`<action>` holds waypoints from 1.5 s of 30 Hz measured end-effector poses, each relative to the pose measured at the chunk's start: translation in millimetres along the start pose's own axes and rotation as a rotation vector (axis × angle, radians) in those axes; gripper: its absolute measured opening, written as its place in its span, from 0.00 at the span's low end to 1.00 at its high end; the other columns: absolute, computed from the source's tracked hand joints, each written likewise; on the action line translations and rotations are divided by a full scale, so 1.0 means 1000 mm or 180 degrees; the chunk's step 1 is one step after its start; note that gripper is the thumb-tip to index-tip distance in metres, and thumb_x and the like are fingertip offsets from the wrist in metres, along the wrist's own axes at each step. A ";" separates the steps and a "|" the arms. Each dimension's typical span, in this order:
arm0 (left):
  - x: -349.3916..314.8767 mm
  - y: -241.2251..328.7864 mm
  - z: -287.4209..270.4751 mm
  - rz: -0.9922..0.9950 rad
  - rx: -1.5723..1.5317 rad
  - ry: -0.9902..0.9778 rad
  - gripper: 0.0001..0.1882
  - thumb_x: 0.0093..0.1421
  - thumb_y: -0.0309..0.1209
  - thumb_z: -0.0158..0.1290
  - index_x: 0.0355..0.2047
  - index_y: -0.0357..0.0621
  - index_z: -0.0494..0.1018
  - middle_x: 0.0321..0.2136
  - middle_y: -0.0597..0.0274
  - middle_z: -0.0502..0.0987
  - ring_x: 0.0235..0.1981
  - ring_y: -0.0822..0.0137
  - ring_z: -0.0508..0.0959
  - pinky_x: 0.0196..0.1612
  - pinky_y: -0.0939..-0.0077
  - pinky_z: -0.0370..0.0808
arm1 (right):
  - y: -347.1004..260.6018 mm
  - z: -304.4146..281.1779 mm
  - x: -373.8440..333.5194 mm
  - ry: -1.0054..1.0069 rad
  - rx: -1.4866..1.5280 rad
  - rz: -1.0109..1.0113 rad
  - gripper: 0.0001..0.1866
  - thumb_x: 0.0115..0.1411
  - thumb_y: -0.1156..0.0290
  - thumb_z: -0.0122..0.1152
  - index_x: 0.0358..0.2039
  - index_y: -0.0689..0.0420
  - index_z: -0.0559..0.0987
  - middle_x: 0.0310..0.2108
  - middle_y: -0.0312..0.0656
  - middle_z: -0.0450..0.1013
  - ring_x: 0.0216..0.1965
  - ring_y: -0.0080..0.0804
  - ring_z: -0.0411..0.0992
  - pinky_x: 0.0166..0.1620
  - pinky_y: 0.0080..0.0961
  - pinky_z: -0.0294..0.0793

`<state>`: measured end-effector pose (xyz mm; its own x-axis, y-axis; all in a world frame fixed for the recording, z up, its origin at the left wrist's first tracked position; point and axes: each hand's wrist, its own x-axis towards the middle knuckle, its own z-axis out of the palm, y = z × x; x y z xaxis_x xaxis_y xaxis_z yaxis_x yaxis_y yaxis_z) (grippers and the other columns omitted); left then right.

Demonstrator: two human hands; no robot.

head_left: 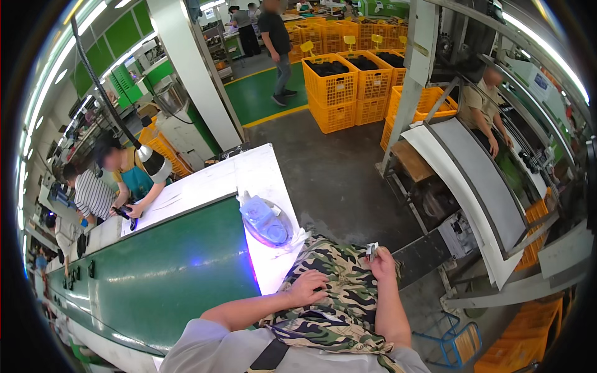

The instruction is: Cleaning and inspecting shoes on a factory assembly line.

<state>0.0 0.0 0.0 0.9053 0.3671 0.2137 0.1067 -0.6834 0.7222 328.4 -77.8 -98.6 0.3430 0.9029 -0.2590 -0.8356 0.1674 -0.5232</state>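
Note:
My left hand [309,288] lies against the camouflage apron [339,264] over my lap, its fingers loosely stretched and holding nothing. Out to the right, my right hand [384,265] pinches a small silvery-white object [372,250] whose kind I cannot make out. Ahead of my left hand, a translucent blue plastic-wrapped bundle [264,219] sits in a roundish tray [287,219] on the white table corner [264,168]. Crumpled pale wrapping touches the tray's near side.
A green conveyor belt [174,273] runs to the left, with small black pieces [76,273] on it. A co-worker [134,174] handles a black item there. Stacked orange crates [329,93] stand ahead; a metal frame with white sheets [460,186] and a blue-legged stool [457,342] are right.

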 end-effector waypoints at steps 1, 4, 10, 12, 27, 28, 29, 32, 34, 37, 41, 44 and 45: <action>0.000 0.000 0.000 0.0014 0.0011 0.0045 0.12 0.57 0.38 0.62 0.36 0.45 0.78 0.49 0.55 0.80 0.56 0.56 0.75 0.65 0.52 0.63 | 0.000 0.001 -0.001 -0.0007 0.0055 -0.0017 0.05 0.65 0.66 0.61 0.36 0.54 0.79 0.36 0.44 0.80 0.37 0.42 0.79 0.44 0.51 0.79; -0.001 -0.001 0.001 0.0051 0.0038 0.0084 0.12 0.58 0.38 0.62 0.36 0.44 0.78 0.49 0.54 0.80 0.56 0.55 0.76 0.65 0.51 0.63 | 0.000 0.006 -0.002 -0.0003 0.0115 -0.0045 0.05 0.65 0.67 0.61 0.36 0.54 0.79 0.35 0.44 0.80 0.36 0.42 0.79 0.43 0.49 0.79; 0.001 0.004 -0.001 0.0001 0.0072 0.0042 0.12 0.57 0.37 0.62 0.37 0.45 0.78 0.49 0.56 0.80 0.57 0.55 0.75 0.66 0.51 0.63 | -0.002 0.003 -0.003 -0.0106 0.0198 -0.0028 0.04 0.67 0.69 0.59 0.38 0.55 0.77 0.37 0.44 0.80 0.37 0.38 0.80 0.43 0.47 0.81; 0.002 0.005 -0.002 0.0001 0.0058 0.0021 0.11 0.57 0.37 0.62 0.37 0.45 0.78 0.49 0.56 0.80 0.57 0.55 0.75 0.66 0.51 0.63 | -0.002 0.003 -0.003 -0.0089 0.0194 -0.0033 0.04 0.67 0.69 0.58 0.38 0.55 0.77 0.37 0.44 0.80 0.36 0.38 0.80 0.43 0.47 0.81; 0.005 0.006 -0.004 0.0004 0.0045 0.0026 0.11 0.58 0.37 0.62 0.36 0.45 0.78 0.48 0.55 0.80 0.57 0.55 0.75 0.65 0.50 0.63 | -0.001 0.001 0.000 -0.0031 0.0237 -0.0077 0.04 0.65 0.69 0.60 0.35 0.54 0.78 0.36 0.43 0.81 0.37 0.41 0.80 0.44 0.50 0.80; 0.004 0.006 -0.005 0.0000 0.0037 0.0016 0.11 0.58 0.38 0.62 0.36 0.44 0.78 0.48 0.55 0.80 0.57 0.55 0.75 0.65 0.50 0.63 | 0.000 0.001 0.000 -0.0052 0.0230 -0.0059 0.04 0.65 0.69 0.60 0.35 0.54 0.78 0.36 0.43 0.81 0.37 0.41 0.80 0.44 0.50 0.80; 0.003 0.005 -0.004 -0.0013 0.0053 0.0043 0.11 0.58 0.38 0.62 0.36 0.44 0.78 0.48 0.55 0.80 0.57 0.55 0.75 0.65 0.50 0.63 | 0.000 0.002 0.001 0.0005 0.0184 -0.0069 0.04 0.65 0.69 0.60 0.35 0.54 0.78 0.36 0.43 0.80 0.37 0.41 0.79 0.43 0.50 0.80; -0.001 0.001 -0.001 -0.0018 0.0041 0.0050 0.12 0.58 0.38 0.62 0.37 0.44 0.78 0.49 0.54 0.79 0.57 0.54 0.74 0.66 0.50 0.62 | 0.002 0.002 0.000 -0.0003 0.0119 -0.0052 0.04 0.65 0.68 0.59 0.36 0.54 0.77 0.37 0.44 0.80 0.38 0.41 0.79 0.43 0.50 0.79; 0.000 0.002 0.001 -0.0026 0.0021 0.0063 0.12 0.58 0.38 0.62 0.37 0.44 0.78 0.50 0.54 0.79 0.57 0.54 0.74 0.66 0.50 0.62 | 0.001 -0.002 -0.001 -0.0049 0.0083 -0.0120 0.03 0.66 0.68 0.59 0.36 0.53 0.77 0.38 0.43 0.80 0.39 0.40 0.78 0.43 0.50 0.79; 0.000 0.001 0.001 -0.0033 -0.0019 0.0052 0.12 0.59 0.38 0.61 0.37 0.44 0.78 0.51 0.54 0.78 0.58 0.55 0.74 0.66 0.50 0.61 | 0.001 -0.005 -0.003 -0.0019 0.0127 -0.0107 0.03 0.66 0.69 0.58 0.36 0.52 0.77 0.39 0.42 0.80 0.38 0.40 0.78 0.43 0.50 0.79; -0.003 -0.001 0.003 0.0006 -0.0027 0.0046 0.12 0.59 0.38 0.60 0.37 0.44 0.78 0.50 0.54 0.78 0.58 0.56 0.74 0.67 0.50 0.61 | 0.001 -0.002 -0.003 0.0042 0.0117 -0.0067 0.02 0.66 0.69 0.58 0.36 0.51 0.77 0.39 0.41 0.80 0.39 0.39 0.78 0.44 0.51 0.78; -0.003 -0.001 0.003 0.0020 -0.0007 0.0071 0.12 0.59 0.38 0.60 0.37 0.44 0.78 0.50 0.54 0.79 0.57 0.56 0.74 0.66 0.50 0.62 | 0.001 0.002 -0.003 0.0091 0.0132 -0.0051 0.02 0.66 0.70 0.58 0.35 0.51 0.77 0.38 0.41 0.80 0.38 0.39 0.78 0.42 0.50 0.79; -0.003 -0.001 0.003 0.0023 -0.0008 0.0095 0.12 0.59 0.38 0.60 0.37 0.44 0.78 0.49 0.55 0.79 0.57 0.56 0.75 0.66 0.50 0.62 | 0.000 0.004 -0.003 0.0159 0.0159 -0.0047 0.02 0.66 0.71 0.58 0.34 0.52 0.77 0.37 0.41 0.80 0.38 0.39 0.79 0.41 0.49 0.80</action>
<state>-1.7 -2.3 -2.7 0.8933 0.3809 0.2384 0.0992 -0.6845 0.7222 325.5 -78.9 -94.9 0.3755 0.8795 -0.2922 -0.8503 0.2014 -0.4863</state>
